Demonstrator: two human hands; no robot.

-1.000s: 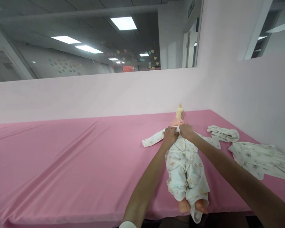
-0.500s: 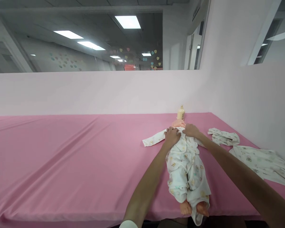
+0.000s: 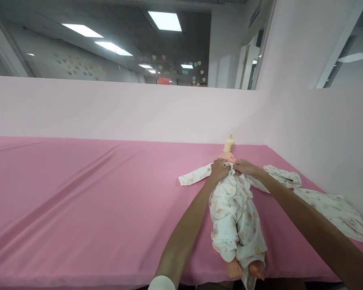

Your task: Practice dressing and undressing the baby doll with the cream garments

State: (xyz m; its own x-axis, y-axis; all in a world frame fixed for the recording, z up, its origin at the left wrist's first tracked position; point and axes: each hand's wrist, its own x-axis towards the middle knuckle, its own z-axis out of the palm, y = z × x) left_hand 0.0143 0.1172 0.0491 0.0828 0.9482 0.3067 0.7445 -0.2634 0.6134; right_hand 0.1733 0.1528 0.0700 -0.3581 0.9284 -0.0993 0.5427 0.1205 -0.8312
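A baby doll point(image 3: 229, 157) lies on its back on the pink sheet, its head toward the wall and its bare feet at the front edge. It wears a white printed baby romper point(image 3: 226, 205), whose left-side sleeve stretches out flat. At the neck, my left hand point(image 3: 219, 169) has its fingers closed on the romper's collar, and the cloth bunches up there. My right hand point(image 3: 243, 166) is closed at the other side of the neck opening, pinching the fabric edge; its fingertips are partly hidden. The doll's face is mostly hidden.
A pale yellow bottle point(image 3: 229, 144) stands behind the doll's head, near the wall. To the right lie a folded printed cloth point(image 3: 282, 176) and a spread-out printed garment point(image 3: 332, 209). A pink sheet point(image 3: 93, 209) covers the table, bounded by walls behind and at right.
My left fingers have gone from lying on the chest to gripping the collar, which is now raised and bunched. The right hand stays by the neck. The view has tilted slightly.
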